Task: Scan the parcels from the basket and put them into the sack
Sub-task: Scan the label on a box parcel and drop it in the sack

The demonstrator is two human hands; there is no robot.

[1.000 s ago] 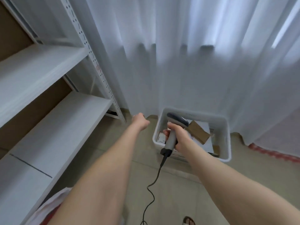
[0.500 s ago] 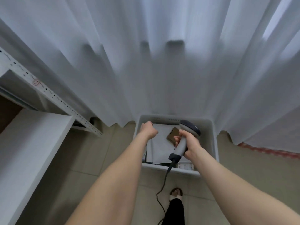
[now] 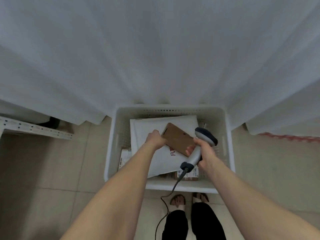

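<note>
One flat brown parcel (image 3: 178, 138) sits over a large white mailer bag (image 3: 152, 129) inside the white basket (image 3: 110, 144), at the middle of the view. At the parcel's 9 o'clock, the left hand (image 3: 155, 139) curls its fingers round the parcel's end. At its 4 o'clock, the right hand (image 3: 207, 154) wraps round the grey handle of a scanner (image 3: 207, 136). The scanner's cable (image 3: 166, 201) trails toward 6 o'clock beside sandalled feet (image 3: 178, 200). A white curtain (image 3: 155, 58) hangs at 12 o'clock and a metal shelf (image 3: 34, 129) stands at 9 o'clock.

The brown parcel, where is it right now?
Head view, centre: the brown parcel lies atop the white mailer in the basket, between left hand and scanner.
</note>
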